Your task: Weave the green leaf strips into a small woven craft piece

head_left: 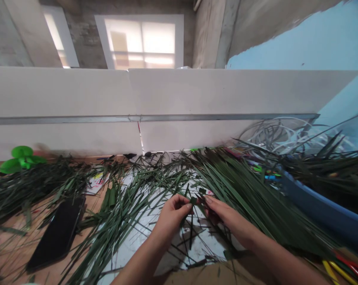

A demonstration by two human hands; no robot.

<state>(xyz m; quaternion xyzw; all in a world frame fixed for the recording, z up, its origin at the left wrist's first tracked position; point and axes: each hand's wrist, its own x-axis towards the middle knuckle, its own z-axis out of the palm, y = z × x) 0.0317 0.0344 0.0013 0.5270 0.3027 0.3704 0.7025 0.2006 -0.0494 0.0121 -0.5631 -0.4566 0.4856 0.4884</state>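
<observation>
Near the middle of the table my left hand (pixel 176 210) pinches a small folded piece of green leaf strip (pixel 193 200) between thumb and fingers. Close beside it on the right, my right hand (pixel 217 209) has its fingers closed on the same leaf work, with dark strip ends sticking up and hanging down between the hands. Exactly how the strips cross there is too small to tell. Below both hands a white sheet (pixel 146 241) carries scattered thin leaf scraps.
Long green leaves (pixel 250 194) lie bundled at right, beside a blue basin (pixel 315 206) heaped with leaves. Cut strips (pixel 116 221) and a black phone (pixel 58 233) lie left. A green fan-shaped object (pixel 21 158), a coil of white strapping (pixel 274 134) and yellow-handled tools (pixel 333 273) are around the edges.
</observation>
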